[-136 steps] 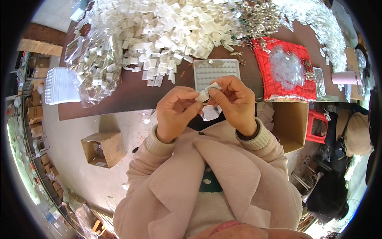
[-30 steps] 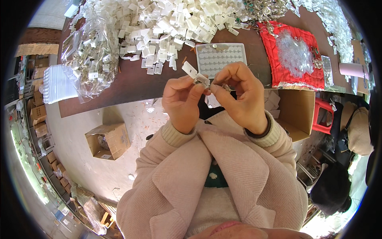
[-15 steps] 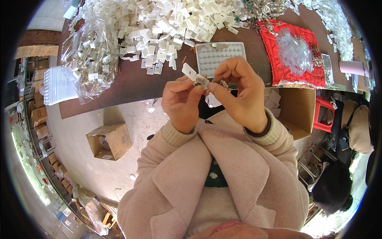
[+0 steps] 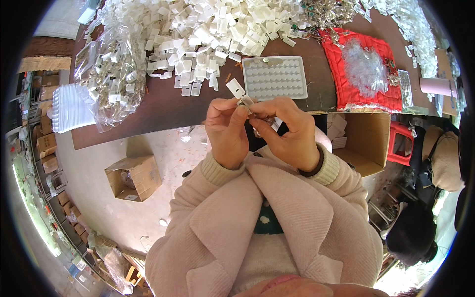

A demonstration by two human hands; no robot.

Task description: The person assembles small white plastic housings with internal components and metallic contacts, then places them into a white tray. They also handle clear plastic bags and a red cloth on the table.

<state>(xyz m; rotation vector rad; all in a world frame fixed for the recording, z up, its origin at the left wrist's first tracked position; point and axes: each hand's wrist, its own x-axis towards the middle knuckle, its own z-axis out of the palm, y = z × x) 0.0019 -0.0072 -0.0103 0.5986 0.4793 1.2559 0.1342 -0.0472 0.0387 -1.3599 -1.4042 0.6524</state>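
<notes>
Between thumb and fingertips, the left hand (image 4: 227,133) is gripping a small white plastic case (image 4: 235,88) by its lower part, its pale flap standing open and pointing up and away, while the right hand (image 4: 292,134) is curling around a small shiny piece (image 4: 257,132), thumb and forefinger meeting the case's near end and hiding the piece's exact shape. The case is hovering at the near edge of a brown table (image 4: 163,106), above the wearer's lap. Handling it well is probably calling for a steady, light left pinch, the flap kept clear of the right fingers, and both hands brought a little further over the tabletop, where a dropped part would be easier to recover. Just beyond the fingertips, a pale ridged tray (image 4: 274,79) is occupying the space straight ahead. A heap of white cases (image 4: 208,39) is spreading beyond and to the left, beside a clear bag (image 4: 116,79) bulging with parts and a stack of white trays (image 4: 69,109). To the right, a red cloth (image 4: 376,104) is bearing clear plastic bits (image 4: 363,67), with a pile of metal pieces (image 4: 329,12) glinting behind. Below, an open cardboard box (image 4: 143,178) is sitting on the floor, and a red stool (image 4: 401,143) is standing at right.
</notes>
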